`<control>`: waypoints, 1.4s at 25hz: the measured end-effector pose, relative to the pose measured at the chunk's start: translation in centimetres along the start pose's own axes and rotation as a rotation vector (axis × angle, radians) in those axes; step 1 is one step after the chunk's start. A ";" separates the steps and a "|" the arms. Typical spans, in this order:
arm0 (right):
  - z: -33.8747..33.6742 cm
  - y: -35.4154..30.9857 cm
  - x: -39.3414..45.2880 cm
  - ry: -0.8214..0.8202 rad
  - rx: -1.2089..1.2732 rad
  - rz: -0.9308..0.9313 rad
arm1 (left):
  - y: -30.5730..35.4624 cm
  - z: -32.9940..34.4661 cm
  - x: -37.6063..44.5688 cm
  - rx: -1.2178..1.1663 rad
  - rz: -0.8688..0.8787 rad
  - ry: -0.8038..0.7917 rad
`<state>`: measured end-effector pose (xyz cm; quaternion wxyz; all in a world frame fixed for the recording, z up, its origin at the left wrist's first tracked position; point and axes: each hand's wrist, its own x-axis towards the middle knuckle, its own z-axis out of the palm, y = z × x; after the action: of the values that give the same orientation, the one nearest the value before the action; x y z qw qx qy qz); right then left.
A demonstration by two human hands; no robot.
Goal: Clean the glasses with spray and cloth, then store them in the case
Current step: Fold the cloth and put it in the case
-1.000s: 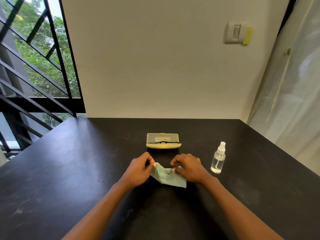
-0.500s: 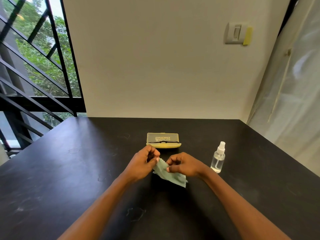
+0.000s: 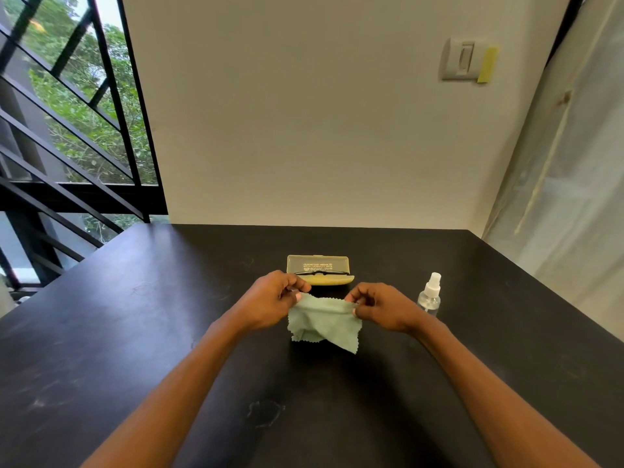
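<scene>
I have the pale green microfibre cloth with pinked edges (image 3: pixel 322 320) stretched between my two hands above the black worktop (image 3: pixel 135 332). My left hand (image 3: pixel 270 300) pinches one upper corner between thumb and fingers, and my right hand (image 3: pixel 381 307) pinches the other — each grip is closed on the cloth, and the rest of it hangs down slack toward the worktop.

Just beyond my hands sits the yellow hard-shell glasses case (image 3: pixel 319 270), lid standing open. A thin dark-framed pair of glasses (image 3: pixel 319 273) lies in it, only its top edge visible. The small clear spray bottle with a white nozzle (image 3: pixel 429 295) stands upright just past my right hand, apart from it.

As I judge it, the task is barely begun. I am only opening out the cloth to get it ready. The glasses are not yet out of the case, the bottle stands untouched, and I see no sign of spray on anything — so lifting the glasses out, spraying, wiping, returning them and shutting the lid all remain.
</scene>
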<state>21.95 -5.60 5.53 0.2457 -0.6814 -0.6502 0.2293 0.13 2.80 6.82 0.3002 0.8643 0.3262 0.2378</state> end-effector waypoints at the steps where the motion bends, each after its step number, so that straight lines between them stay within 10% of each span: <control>1: -0.2 0.0 0.0 0.019 -0.043 -0.011 | 0.1 -0.3 0.2 0.046 -0.001 -0.022; 23: -3.3 -2.9 3.3 0.493 0.350 -0.007 | 0.2 -3.4 5.2 -0.176 -0.072 0.278; 35: 1.9 1.7 -3.3 -0.025 -0.014 0.018 | -3.6 1.9 -2.2 -0.192 -0.108 -0.273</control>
<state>21.92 -8.85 2.90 0.2306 -0.6859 -0.6488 0.2354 -1.77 2.72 2.61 0.4353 0.8370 0.3042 0.1316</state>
